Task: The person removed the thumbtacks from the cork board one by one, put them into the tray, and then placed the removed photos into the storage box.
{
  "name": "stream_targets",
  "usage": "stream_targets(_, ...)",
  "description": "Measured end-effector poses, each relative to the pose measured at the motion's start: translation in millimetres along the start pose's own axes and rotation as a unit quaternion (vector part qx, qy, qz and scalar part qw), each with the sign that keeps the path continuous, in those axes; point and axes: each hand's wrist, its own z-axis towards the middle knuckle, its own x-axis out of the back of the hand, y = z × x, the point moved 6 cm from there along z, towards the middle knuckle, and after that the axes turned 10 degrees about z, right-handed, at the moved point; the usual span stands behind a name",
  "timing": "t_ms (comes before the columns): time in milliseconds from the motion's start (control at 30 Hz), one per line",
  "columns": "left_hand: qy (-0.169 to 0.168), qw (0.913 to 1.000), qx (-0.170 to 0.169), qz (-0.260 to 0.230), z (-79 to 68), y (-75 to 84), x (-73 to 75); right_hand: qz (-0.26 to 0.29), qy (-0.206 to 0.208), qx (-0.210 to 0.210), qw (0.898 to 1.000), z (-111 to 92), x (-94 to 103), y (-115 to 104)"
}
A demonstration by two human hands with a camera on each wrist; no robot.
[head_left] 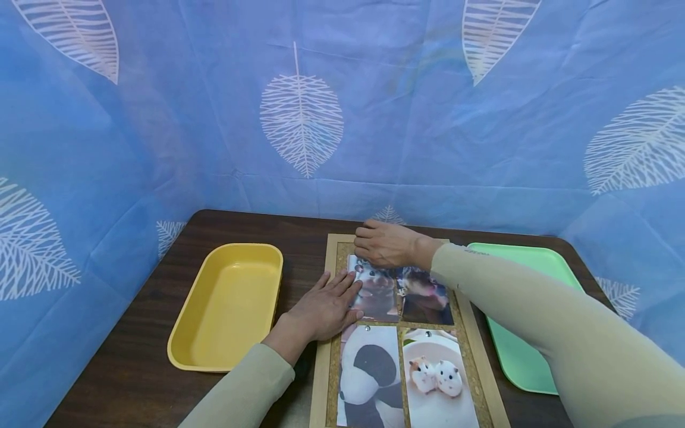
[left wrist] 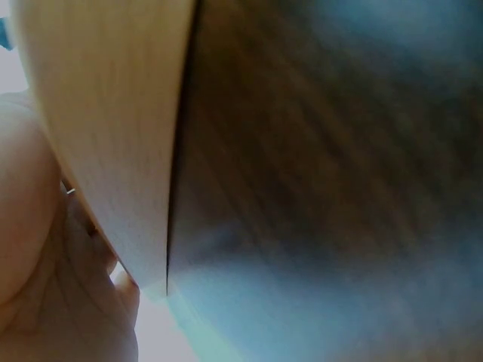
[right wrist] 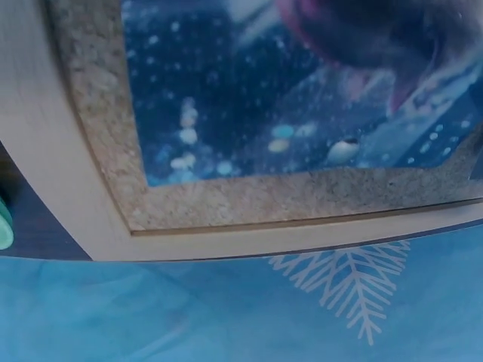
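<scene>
A wood-framed corkboard (head_left: pixel 319 389) lies on the table with several photos on it. My left hand (head_left: pixel 327 306) rests spread across the frame's left side, its fingertips on the edge of the upper left photo, a hamster picture (head_left: pixel 377 297). Over the top of that photo, my right hand (head_left: pixel 387 244) has its fingers curled down; what lies under the fingertips is hidden. The darker upper right photo (right wrist: pixel 249 98) shows a metal pushpin (right wrist: pixel 345 149) near its top edge. Below are a panda photo (head_left: pixel 369 380) and a photo of two hamsters (head_left: pixel 441 398), each pinned at the top.
A yellow tray (head_left: pixel 225 315) stands left of the corkboard. A green tray (head_left: pixel 519 351) lies to its right, partly behind my right sleeve. A blue cloth with white leaf prints (head_left: pixel 374 131) hangs behind the dark wooden table (head_left: pixel 139 368).
</scene>
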Motion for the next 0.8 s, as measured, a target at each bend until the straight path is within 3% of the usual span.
stream_targets(800,0.000,0.9998,0.001,-0.022,-2.2,2.0,3.8,0.005,0.114,-0.056,0.992,-29,7.3,-6)
